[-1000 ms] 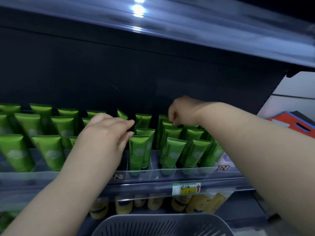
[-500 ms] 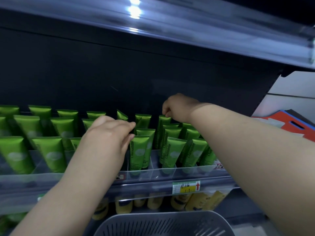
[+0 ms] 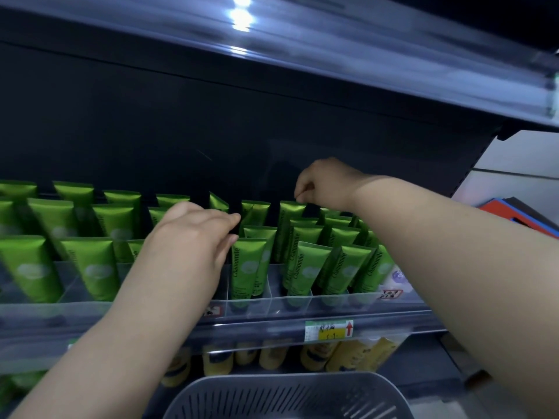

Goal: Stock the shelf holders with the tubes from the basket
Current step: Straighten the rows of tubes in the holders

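Note:
Rows of green tubes [image 3: 248,264] stand upright in the clear shelf holders [image 3: 272,297]. My right hand [image 3: 323,182] reaches over the right-hand columns, fingers curled down, and pinches the top edge of the rear green tube [image 3: 289,213]. My left hand [image 3: 193,237] lies over a middle column. Its fingers are fairly straight and rest on the tube tops, hiding the tubes beneath. The grey perforated basket [image 3: 290,397] sits below the shelf at the bottom centre, its inside mostly out of view.
A clear shelf lip with a yellow price label [image 3: 329,329] runs along the front. Yellow tubes [image 3: 272,355] stand on the shelf below. The glossy upper shelf edge [image 3: 302,46] overhangs close above. A red and blue object [image 3: 514,213] lies at far right.
My right hand has moved left and deeper along its column to the rear tube. My left hand has stayed over the middle column.

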### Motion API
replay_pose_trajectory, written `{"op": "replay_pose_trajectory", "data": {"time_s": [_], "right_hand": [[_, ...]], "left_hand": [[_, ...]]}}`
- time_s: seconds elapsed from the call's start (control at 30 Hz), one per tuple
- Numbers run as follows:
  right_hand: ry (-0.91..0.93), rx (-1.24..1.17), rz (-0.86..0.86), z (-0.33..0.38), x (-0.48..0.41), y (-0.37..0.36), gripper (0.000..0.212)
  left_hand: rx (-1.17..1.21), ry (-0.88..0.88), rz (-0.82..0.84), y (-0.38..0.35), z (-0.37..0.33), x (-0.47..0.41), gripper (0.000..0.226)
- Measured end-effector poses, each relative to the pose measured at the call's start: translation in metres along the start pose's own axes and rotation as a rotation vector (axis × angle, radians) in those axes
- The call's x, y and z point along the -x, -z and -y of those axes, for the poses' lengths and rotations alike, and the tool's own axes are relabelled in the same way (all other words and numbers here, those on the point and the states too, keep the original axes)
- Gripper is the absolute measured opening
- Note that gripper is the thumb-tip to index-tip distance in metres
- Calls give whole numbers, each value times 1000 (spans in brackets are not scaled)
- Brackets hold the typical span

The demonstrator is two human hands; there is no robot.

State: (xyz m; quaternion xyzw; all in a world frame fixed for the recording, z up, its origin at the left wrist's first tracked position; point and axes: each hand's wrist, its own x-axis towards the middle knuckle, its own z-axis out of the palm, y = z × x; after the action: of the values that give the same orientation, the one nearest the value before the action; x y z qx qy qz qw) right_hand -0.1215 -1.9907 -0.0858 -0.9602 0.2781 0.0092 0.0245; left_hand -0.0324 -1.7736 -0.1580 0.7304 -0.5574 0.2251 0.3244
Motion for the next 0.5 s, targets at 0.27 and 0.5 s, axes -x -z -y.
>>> {"op": "replay_pose_trajectory", "data": {"time_s": [0.27, 0.5], "right_hand": [[36, -80, 48, 12, 19, 1, 16], [35, -9, 58, 22, 23, 3, 16]], "left_hand": [[19, -20, -11, -7, -2, 4, 19], [9, -16, -3, -7, -4, 5, 27]]}}
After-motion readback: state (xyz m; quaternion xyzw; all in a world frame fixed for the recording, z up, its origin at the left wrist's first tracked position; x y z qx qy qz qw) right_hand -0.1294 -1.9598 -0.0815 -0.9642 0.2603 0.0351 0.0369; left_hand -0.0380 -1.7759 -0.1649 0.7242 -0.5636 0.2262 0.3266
